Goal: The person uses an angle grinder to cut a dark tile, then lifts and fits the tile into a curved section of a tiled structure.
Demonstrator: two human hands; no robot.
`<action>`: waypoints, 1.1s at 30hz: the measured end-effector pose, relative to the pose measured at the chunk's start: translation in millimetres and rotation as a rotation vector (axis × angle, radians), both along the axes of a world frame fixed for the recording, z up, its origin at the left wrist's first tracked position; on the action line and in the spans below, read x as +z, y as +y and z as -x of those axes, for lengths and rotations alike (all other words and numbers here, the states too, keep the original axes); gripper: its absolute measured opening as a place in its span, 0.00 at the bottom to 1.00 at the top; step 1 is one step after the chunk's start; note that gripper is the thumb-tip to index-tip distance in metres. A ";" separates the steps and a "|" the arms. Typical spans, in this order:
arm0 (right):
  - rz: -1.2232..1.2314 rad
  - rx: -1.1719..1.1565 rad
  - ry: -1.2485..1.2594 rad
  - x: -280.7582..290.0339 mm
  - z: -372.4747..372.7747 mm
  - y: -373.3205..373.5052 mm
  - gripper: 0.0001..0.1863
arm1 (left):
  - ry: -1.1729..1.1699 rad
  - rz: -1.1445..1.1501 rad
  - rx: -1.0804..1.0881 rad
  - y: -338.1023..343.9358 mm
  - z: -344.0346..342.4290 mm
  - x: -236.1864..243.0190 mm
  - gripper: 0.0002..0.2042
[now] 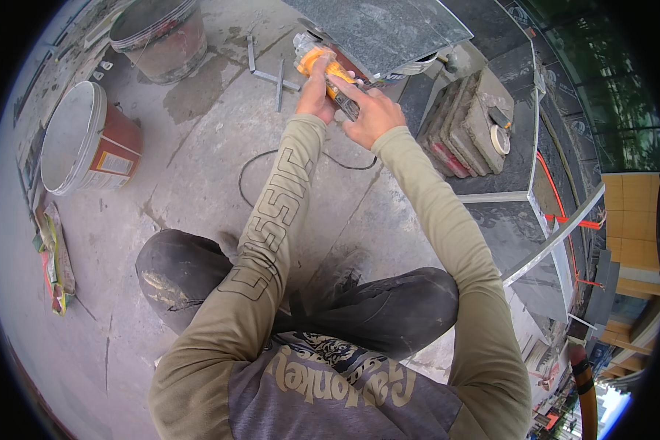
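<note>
Orange and silver, the power tool (315, 57) in the head view is gripped by both hands, the left hand (314, 97) around its body and the right hand (378, 117) curled at its dark rear end. It is above the concrete floor (205, 158), between thin metal strips (279, 86) and a grey slab (385, 33).

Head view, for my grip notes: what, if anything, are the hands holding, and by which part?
A yellow power tool by its body: left hand nearer the metal head, right hand nearer the dark end.
</note>
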State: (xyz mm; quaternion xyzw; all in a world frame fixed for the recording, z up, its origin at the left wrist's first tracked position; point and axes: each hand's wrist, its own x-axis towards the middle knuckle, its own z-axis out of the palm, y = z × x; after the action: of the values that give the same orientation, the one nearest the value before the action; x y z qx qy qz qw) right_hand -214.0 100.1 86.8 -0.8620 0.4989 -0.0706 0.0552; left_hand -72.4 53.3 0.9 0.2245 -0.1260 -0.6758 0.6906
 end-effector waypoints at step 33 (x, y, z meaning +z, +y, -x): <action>-0.041 -0.005 -0.031 10.0 55.1 51.1 0.48 | -0.017 0.044 0.006 56.5 53.1 14.6 0.22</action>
State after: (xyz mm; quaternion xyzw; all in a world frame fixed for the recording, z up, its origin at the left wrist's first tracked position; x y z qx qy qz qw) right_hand -269.0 151.3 96.8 -0.8584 0.5013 -0.0737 0.0806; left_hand -125.5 109.9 15.4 0.2154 -0.1460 -0.6688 0.6964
